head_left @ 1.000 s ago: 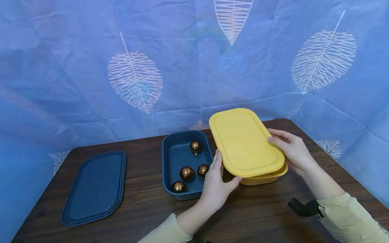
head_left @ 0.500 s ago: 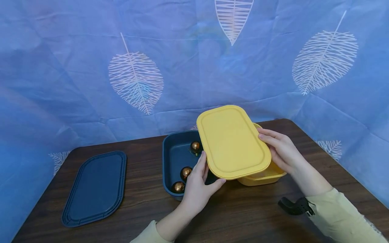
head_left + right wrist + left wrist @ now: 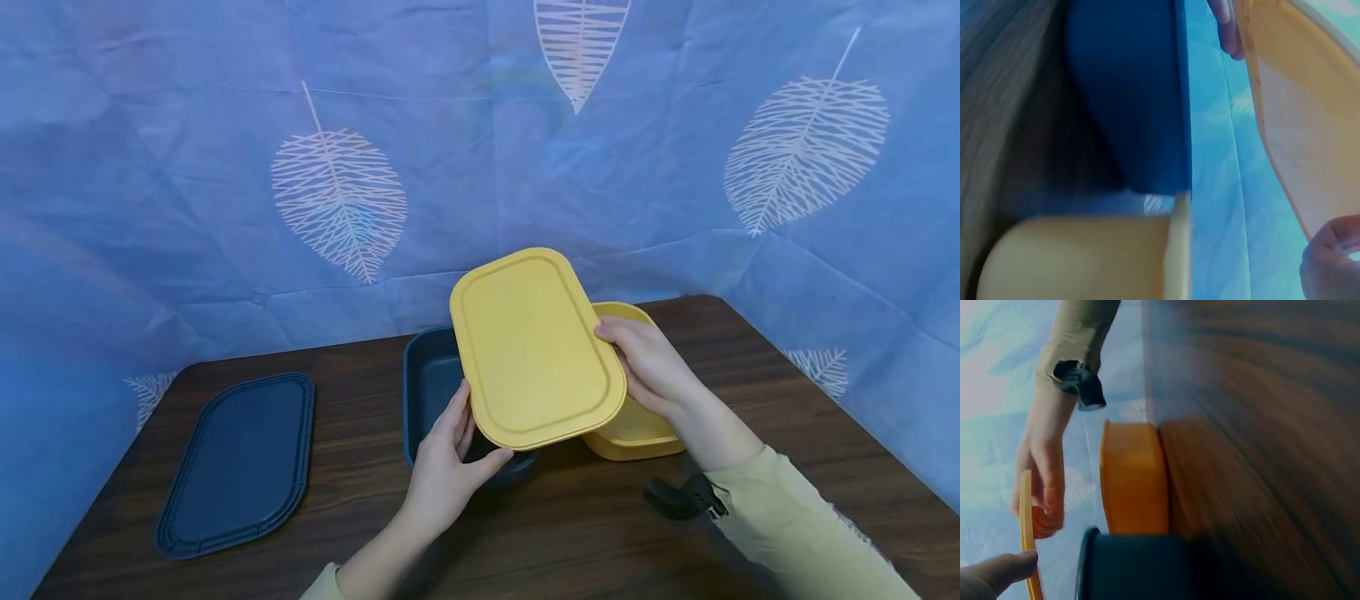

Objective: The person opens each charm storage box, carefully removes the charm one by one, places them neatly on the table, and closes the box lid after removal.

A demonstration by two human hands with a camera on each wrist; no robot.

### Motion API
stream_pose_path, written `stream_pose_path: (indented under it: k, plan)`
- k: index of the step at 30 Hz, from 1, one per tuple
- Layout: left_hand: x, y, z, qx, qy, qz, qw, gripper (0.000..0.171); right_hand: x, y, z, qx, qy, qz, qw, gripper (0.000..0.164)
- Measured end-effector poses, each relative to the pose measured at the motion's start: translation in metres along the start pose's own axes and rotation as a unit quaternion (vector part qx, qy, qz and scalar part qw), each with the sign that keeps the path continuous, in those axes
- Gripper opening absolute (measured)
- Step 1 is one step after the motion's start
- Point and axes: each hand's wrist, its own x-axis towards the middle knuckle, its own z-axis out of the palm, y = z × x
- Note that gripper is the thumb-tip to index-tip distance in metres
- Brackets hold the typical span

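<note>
Head view: yellow lid [image 3: 536, 350] above wooden table [image 3: 352, 458], blue cloth [image 3: 465, 167] behind.

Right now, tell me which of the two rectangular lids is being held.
The yellow rectangular lid, gripped at its edges by the left hand and right hand; the dark blue rectangular lid lies untouched on the brown wood-grained table.

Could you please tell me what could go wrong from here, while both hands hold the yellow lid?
The left hand and right hand grip the yellow lid only at its edges, so it might slip and drop onto the open blue box. From the head view, the lid hides much of that box, so the lid could bump it unseen.
</note>
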Motion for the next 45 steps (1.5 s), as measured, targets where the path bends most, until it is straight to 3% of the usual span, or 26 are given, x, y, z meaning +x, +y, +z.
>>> stream_pose_path:
  k: [6,10,13,20,26,38,45]
  plan:
    - [-0.004,0.000,-0.020,0.041,0.030,-0.009,0.9987,0.091,0.014,0.002,0.027,-0.005,0.048,-0.012,0.999,0.040]
    - [-0.005,0.004,-0.033,0.084,0.056,-0.026,0.9946,0.088,0.020,0.002,0.044,-0.015,0.055,-0.014,0.998,0.038]
    - [-0.005,0.008,-0.040,0.097,0.076,-0.020,0.9921,0.080,0.024,0.003,0.055,-0.021,0.048,-0.017,0.998,0.037]
    - [0.003,0.023,-0.048,0.058,0.121,0.041,0.9901,0.046,0.033,0.010,0.083,-0.001,0.010,-0.020,1.000,0.032]
    - [0.016,0.039,-0.050,0.025,0.126,0.066,0.9896,0.034,0.041,0.018,0.107,0.002,-0.018,-0.025,1.000,0.032]
    - [0.030,0.053,-0.061,0.015,0.152,0.044,0.9873,0.032,0.050,0.018,0.146,-0.009,-0.061,-0.060,0.996,0.030]
    - [0.027,0.063,-0.073,0.009,0.215,0.016,0.9765,0.028,0.055,0.019,0.167,-0.045,-0.086,-0.069,0.993,0.027]
